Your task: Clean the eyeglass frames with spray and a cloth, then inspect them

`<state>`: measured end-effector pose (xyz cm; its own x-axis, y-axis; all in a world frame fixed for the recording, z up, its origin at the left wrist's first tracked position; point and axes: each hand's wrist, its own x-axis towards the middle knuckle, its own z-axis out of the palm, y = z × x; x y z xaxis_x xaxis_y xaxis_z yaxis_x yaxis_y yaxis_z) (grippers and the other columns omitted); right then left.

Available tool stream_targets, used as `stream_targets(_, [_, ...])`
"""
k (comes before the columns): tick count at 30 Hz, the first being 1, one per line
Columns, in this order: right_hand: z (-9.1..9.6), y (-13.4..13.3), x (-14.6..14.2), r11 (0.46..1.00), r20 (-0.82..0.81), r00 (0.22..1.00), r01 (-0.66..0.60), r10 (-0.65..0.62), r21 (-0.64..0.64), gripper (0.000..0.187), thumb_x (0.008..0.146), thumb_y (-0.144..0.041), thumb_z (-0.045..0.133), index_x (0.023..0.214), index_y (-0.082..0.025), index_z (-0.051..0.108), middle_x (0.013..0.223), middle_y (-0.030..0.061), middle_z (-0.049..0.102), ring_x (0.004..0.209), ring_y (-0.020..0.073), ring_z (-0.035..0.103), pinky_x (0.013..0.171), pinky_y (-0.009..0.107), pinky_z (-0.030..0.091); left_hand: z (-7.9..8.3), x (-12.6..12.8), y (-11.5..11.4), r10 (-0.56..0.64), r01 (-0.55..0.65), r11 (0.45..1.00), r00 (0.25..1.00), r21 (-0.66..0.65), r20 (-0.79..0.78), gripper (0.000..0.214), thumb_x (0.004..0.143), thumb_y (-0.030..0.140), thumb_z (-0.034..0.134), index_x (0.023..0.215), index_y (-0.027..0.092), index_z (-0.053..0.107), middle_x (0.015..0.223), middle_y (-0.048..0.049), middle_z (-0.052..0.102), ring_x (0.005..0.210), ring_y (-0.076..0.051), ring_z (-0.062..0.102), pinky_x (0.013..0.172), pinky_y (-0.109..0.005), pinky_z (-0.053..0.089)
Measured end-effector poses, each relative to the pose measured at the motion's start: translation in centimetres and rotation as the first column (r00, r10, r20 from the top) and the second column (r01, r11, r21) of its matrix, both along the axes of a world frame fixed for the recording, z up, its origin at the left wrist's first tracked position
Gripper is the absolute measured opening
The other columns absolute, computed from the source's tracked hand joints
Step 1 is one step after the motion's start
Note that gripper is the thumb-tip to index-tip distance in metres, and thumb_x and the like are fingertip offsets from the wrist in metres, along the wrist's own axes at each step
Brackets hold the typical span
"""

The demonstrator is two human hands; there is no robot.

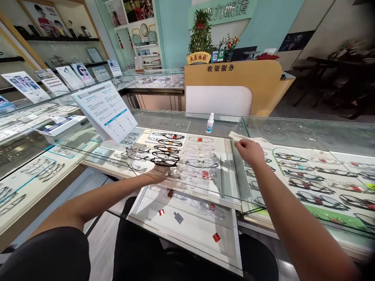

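Note:
My right hand (249,151) is closed on a white cloth (263,143) that lies on the glass counter top. My left hand (160,173) reaches in beneath the glass, at the near end of a column of dark eyeglasses (166,150). A black frame covers its fingers, so their grip is hidden. To the right of that column runs a row of clear and light eyeglasses (201,163), some with red tags. A pulled-out white drawer (193,230) below holds red tags (216,237), a grey tag (178,217) and clear eyeglasses (212,210).
A small white spray bottle (209,124) stands on the counter beyond the eyeglasses. A leaning printed sign (107,111) rises at the left. More eyeglasses (319,185) fill the case on the right. Behind the counter are a white chair back (218,100) and a yellow desk (266,86).

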<state>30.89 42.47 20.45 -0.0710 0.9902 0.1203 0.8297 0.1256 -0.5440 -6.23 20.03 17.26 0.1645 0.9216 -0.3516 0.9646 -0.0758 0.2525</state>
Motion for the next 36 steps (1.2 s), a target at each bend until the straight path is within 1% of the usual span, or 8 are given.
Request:
stream_targets(4, [0.0,0.0,0.0,1.0,0.003,1.0,-0.016,0.016,0.025,0.035,0.09,-0.045,0.059,0.062,-0.025,0.053,0.063,0.0045,0.06,0.064,0.022,0.048,0.064,0.036,0.03,0.8,0.2,-3.1,-0.033,0.033,0.997,0.999,-0.076,-0.01,0.01,0.097,0.023,0.079,0.106,0.019,0.081,0.129,-0.0098,0.078,0.137,-0.033,0.058,0.122,-0.05,0.041])
stream_targets(10, [-0.2,-0.1,0.0,1.0,0.0,1.0,-0.017,0.017,0.019,0.034,0.088,-0.043,0.061,0.06,-0.025,0.052,0.061,0.0053,0.059,0.063,0.0224,0.047,0.063,0.036,0.031,5.5,-0.1,-7.8,-0.123,0.147,0.964,0.985,-0.223,0.117,0.011,0.096,0.033,0.081,0.099,0.023,0.08,0.123,-0.0089,0.077,0.127,-0.033,0.057,0.115,-0.048,0.034])
stream_targets(13, [-0.4,0.0,0.0,0.999,-0.008,1.0,-0.027,0.028,0.036,0.034,0.086,-0.043,0.061,0.059,-0.025,0.051,0.06,0.0054,0.058,0.062,0.0223,0.045,0.062,0.037,0.03,8.8,-0.4,-9.0,-0.143,0.201,0.943,0.964,-0.265,0.222,0.011,0.093,0.034,0.084,0.095,0.025,0.079,0.12,-0.0051,0.079,0.126,-0.031,0.058,0.114,-0.043,0.036])
stream_targets(17, [-0.4,0.0,-0.1,0.999,0.002,1.0,-0.021,0.021,0.032,0.036,0.088,-0.042,0.061,0.059,-0.025,0.049,0.06,0.0052,0.057,0.062,0.0221,0.045,0.063,0.037,0.03,14.8,-1.5,-9.5,-0.173,0.245,0.947,0.934,-0.208,0.314,0.013,0.097,0.039,0.081,0.094,0.027,0.077,0.121,-0.0015,0.08,0.128,-0.027,0.061,0.117,-0.038,0.036])
stream_targets(20, [-0.3,-0.1,-0.1,1.0,0.023,1.0,-0.01,0.009,0.018,0.035,0.09,-0.042,0.06,0.06,-0.025,0.051,0.061,0.0052,0.059,0.064,0.0226,0.046,0.064,0.037,0.031,19.3,-3.0,-8.4,-0.202,0.257,0.952,0.934,-0.163,0.293,0.014,0.096,0.041,0.079,0.094,0.027,0.078,0.124,-0.001,0.08,0.127,-0.026,0.062,0.116,-0.036,0.039])
stream_targets(23, [-0.3,0.0,-0.2,1.0,0.047,0.999,0.008,-0.008,0.006,0.033,0.09,-0.043,0.06,0.062,-0.025,0.054,0.063,0.0056,0.061,0.064,0.0233,0.047,0.065,0.038,0.032,22.2,-5.1,-5.7,-0.147,0.172,0.975,0.973,-0.138,0.175,0.017,0.093,0.042,0.079,0.095,0.025,0.08,0.128,-0.0035,0.079,0.129,-0.028,0.063,0.115,-0.037,0.042])
stream_targets(27, [-0.2,0.0,-0.2,1.0,0.07,0.998,0.001,-0.001,0.006,0.035,0.092,-0.046,0.058,0.064,-0.026,0.056,0.063,0.0053,0.061,0.064,0.0235,0.048,0.064,0.037,0.033,22.4,-8.5,-1.1,-0.045,0.043,0.997,0.999,-0.06,-0.029,0.026,0.091,0.04,0.079,0.106,0.019,0.081,0.132,-0.0065,0.077,0.129,-0.029,0.063,0.114,-0.038,0.041])
stream_targets(36, [-0.2,0.2,-0.1,1.0,0.078,0.997,0.004,-0.004,-0.002,0.035,0.091,-0.048,0.057,0.064,-0.025,0.055,0.066,0.0057,0.064,0.065,0.0233,0.051,0.062,0.036,0.034,16.1,-14.9,6.9,0.084,-0.072,0.996,0.958,0.056,-0.274,0.036,0.087,0.048,0.08,0.11,0.021,0.086,0.142,-0.0109,0.077,0.131,-0.033,0.055,0.121,-0.045,0.034])
